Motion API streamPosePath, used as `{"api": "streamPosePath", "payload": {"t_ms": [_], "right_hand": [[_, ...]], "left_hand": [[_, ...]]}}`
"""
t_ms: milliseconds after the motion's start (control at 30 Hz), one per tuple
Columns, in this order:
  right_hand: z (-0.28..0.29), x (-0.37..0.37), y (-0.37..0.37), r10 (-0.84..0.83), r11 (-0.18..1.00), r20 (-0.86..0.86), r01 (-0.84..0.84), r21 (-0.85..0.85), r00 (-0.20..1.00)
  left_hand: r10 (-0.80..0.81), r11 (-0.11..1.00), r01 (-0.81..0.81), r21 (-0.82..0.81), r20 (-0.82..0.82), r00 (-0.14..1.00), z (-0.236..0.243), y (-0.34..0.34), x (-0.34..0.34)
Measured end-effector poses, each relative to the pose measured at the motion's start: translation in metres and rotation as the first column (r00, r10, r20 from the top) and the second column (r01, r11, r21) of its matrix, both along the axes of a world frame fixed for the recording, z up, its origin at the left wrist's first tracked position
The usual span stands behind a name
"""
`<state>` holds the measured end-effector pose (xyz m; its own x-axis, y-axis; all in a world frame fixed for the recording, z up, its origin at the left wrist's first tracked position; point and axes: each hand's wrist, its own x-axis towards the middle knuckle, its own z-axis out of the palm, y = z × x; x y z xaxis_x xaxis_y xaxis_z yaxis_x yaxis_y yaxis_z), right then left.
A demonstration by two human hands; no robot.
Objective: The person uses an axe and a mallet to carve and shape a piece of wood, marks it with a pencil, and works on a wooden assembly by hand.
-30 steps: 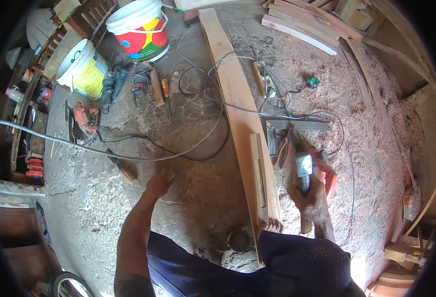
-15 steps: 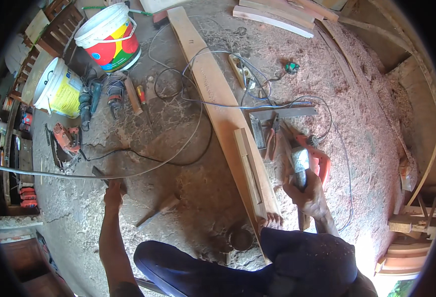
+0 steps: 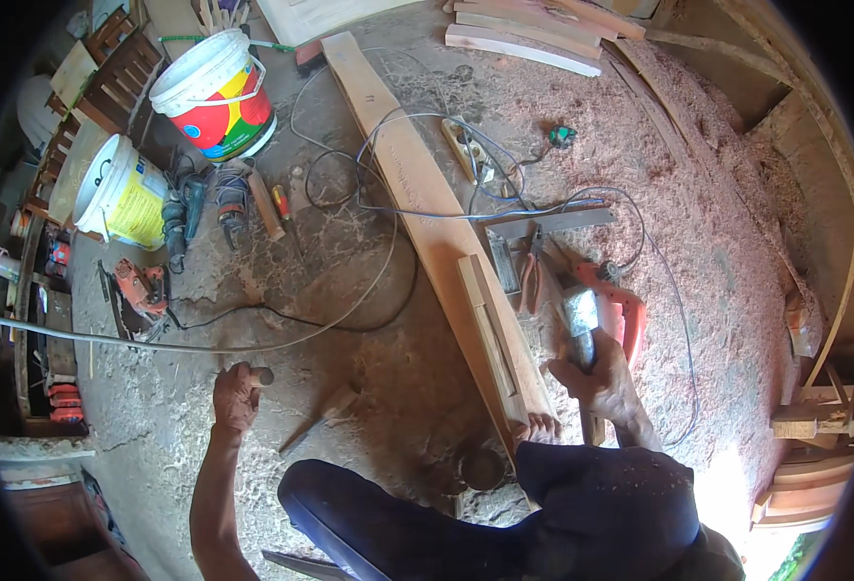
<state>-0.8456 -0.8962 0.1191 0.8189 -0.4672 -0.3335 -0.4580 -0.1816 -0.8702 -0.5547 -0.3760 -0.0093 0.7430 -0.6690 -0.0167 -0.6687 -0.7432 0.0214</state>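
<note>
Here my right hand [image 3: 601,378] clenches the power tool [image 3: 596,315] just right of the long plank [image 3: 427,213], ready for work; my left hand [image 3: 236,395], curled around something small, braces left of that plank.

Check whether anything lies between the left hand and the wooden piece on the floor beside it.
Nothing visible: only bare, dusty floor separates the left hand from the wooden piece. The black cable passes beyond the hand.
</note>
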Motion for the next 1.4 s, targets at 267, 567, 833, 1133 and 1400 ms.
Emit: {"api": "streamPosePath", "payload": {"t_ms": [267, 567, 833, 1133, 1400], "right_hand": [[0.004, -0.002, -0.004, -0.129, 0.978, 0.189, 0.093, 0.188, 0.974], [0.01, -0.031, -0.017, -0.251, 0.951, 0.298, 0.177, 0.254, 0.921], [0.002, -0.053, -0.031, -0.32, 0.933, 0.324, 0.235, 0.273, 0.89], [0.002, -0.055, -0.026, -0.347, 0.925, 0.302, 0.27, 0.267, 0.888], [0.001, -0.057, -0.023, -0.323, 0.935, 0.298, 0.254, 0.248, 0.898]], "left_hand": [[-0.058, 0.453, -0.232, -0.861, -0.288, 0.956, 0.096, -0.249, -0.069], [-0.674, 0.155, -0.255, -0.954, -0.291, 0.679, 0.117, -0.437, -0.098], [-0.738, 0.401, -0.056, -0.914, -0.358, 0.572, 0.139, -0.47, -0.106], [-0.712, 0.414, -0.176, -0.893, -0.438, 0.55, 0.117, -0.481, -0.101], [-0.718, 0.318, -0.216, -0.923, -0.383, 0.582, 0.105, -0.484, -0.105]]}}
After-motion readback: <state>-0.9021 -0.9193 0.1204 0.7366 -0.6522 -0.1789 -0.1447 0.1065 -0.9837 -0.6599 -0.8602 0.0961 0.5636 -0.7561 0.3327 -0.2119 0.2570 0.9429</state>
